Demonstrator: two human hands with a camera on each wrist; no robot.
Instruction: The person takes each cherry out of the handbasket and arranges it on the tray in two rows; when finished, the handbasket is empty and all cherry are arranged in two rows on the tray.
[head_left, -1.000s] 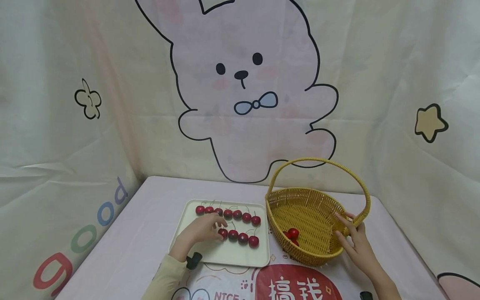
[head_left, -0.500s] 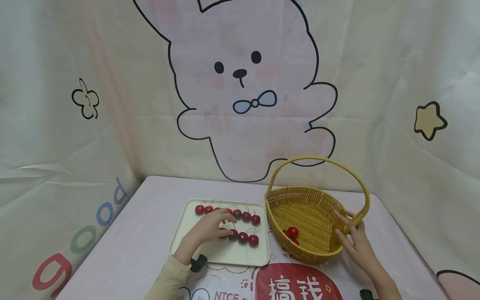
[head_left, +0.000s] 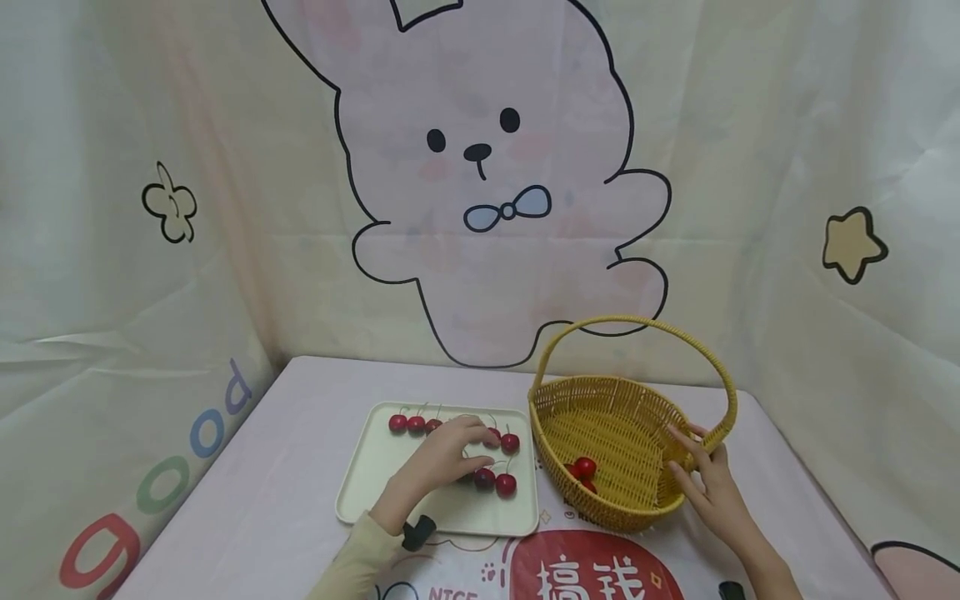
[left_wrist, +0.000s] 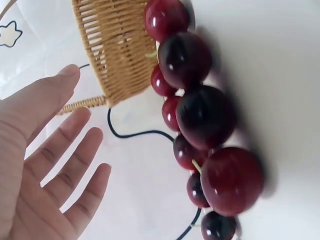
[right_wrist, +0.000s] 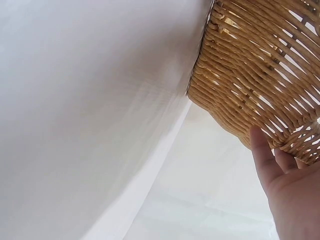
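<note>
Red cherries [head_left: 506,485] with stems lie in two rows on a cream rectangular tray [head_left: 360,492]. My left hand [head_left: 442,458] hovers over the tray, above the rows and hiding some cherries. In the left wrist view its fingers are spread and loosely bent, with nothing between them, apart from the dark cherries [left_wrist: 206,117]. To the tray's right stands a yellow woven basket [head_left: 630,433] with a tall arched handle. Several red cherries [head_left: 585,468] lie inside it at the left. My right hand [head_left: 712,487] grips the basket's right rim beside the handle's foot.
The table [head_left: 322,392] has a pale cover, with a red printed patch [head_left: 592,567] in front of the basket. A printed cloth backdrop [head_left: 300,292] encloses the back and both sides. The basket stands close by the tray's right edge.
My left hand has moved right over the tray, uncovering cherries at the left of the back row and covering others. The right hand and basket have stayed in place.
</note>
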